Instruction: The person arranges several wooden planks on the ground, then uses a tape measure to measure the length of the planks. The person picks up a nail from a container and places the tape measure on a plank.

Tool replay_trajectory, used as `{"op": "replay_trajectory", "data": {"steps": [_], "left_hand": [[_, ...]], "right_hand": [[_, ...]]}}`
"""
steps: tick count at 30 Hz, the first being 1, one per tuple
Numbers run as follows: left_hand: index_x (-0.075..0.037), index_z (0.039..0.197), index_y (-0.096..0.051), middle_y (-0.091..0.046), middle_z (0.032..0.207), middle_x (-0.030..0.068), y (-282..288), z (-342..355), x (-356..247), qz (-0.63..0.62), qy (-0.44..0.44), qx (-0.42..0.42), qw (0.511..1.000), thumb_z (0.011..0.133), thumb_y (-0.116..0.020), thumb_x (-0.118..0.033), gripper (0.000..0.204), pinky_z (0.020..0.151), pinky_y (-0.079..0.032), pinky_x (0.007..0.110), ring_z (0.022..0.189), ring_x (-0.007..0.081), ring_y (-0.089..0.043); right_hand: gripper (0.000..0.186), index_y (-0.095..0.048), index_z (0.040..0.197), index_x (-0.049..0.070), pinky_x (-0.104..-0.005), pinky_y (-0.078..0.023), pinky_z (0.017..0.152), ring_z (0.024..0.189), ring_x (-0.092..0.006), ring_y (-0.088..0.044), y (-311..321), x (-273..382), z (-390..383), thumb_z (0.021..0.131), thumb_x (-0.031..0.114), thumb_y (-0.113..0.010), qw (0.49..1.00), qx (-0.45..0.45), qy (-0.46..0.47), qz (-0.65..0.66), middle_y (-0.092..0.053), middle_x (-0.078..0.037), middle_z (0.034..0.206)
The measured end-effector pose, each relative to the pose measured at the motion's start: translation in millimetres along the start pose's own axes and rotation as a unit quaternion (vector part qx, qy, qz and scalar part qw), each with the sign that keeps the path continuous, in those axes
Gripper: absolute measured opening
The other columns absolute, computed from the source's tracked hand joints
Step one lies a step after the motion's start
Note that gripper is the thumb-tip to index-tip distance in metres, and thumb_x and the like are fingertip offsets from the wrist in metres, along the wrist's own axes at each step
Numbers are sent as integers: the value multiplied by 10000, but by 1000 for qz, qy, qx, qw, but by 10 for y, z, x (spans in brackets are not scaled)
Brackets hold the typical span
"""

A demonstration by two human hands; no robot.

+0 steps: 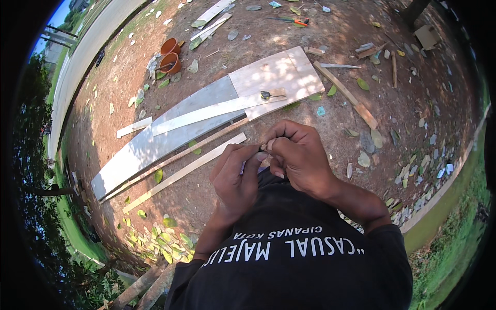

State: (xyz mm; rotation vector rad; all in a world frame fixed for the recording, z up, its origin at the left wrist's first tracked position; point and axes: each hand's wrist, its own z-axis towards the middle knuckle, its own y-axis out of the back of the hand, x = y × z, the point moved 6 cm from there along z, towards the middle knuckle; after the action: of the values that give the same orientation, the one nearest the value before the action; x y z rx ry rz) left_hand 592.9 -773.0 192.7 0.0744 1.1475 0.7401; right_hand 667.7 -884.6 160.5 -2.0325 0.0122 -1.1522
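Note:
My left hand [235, 175] and my right hand [302, 155] meet close to my chest, fingertips pinched together. Between them is something small and dark that I cannot make out. Beyond my hands lies a long board [170, 139], grey on one part, joined by a pale wooden panel [279, 72] at its right end. A long white strip of wood [206, 113] rests across both. On the panel, at the strip's right end, sits a small black and yellow tape measure [265, 95].
Two narrow battens [186, 173] lie on the ground between me and the board. Two orange-brown pots [170, 63] stand beyond it on the left. A saw with an orange handle [301, 22] lies at the far side. A plank [349, 97], offcuts and dry leaves are scattered right.

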Motion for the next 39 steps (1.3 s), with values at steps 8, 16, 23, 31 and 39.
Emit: {"op": "replay_trajectory", "data": {"steps": [8, 16, 23, 31, 39], "left_hand": [[53, 967, -658, -635, 809, 76, -7, 31, 139, -210, 153, 37, 965, 934, -644, 18, 50, 594, -499, 219, 682, 102, -645], [60, 966, -655, -645, 820, 91, 30, 42, 122, -221, 149, 19, 964, 927, -645, 29, 51, 598, -506, 220, 693, 111, -659], [70, 977, -660, -649, 815, 93, -2, 91, 152, -235, 151, 28, 960, 941, -627, 19, 70, 593, -497, 220, 681, 110, -652], [57, 983, -671, -642, 810, 79, -113, 37, 310, -230, 201, 27, 952, 928, -657, -6, 85, 590, -486, 222, 684, 106, -643], [30, 929, -673, -678, 776, 78, -329, 45, 433, -127, 187, 66, 972, 879, -746, -68, 132, 643, -523, 262, 693, 116, -653]], "right_hand": [[106, -651, 953, -58, -204, -429, 485, 572, -63, -562, -14, 106, -32, 923, 38, -616, 998, 24, 11, -52, -663, -68, 784], [117, -663, 1006, -64, -191, -397, 462, 558, -42, -532, -119, 286, -70, 920, 14, -653, 985, 24, 103, -134, -648, -51, 774], [116, -665, 1003, -55, -188, -399, 468, 564, -35, -530, -116, 301, -18, 921, 27, -660, 984, 20, 108, -138, -647, -43, 771], [143, -663, 1009, -10, -187, -385, 467, 562, -19, -518, 2, 224, 72, 941, 114, -679, 981, 23, 99, -165, -639, -6, 768], [212, -686, 1056, -22, -266, -498, 776, 874, -89, -614, 355, 7, 155, 957, 165, -662, 966, 14, 96, -240, -698, -53, 945]]}}
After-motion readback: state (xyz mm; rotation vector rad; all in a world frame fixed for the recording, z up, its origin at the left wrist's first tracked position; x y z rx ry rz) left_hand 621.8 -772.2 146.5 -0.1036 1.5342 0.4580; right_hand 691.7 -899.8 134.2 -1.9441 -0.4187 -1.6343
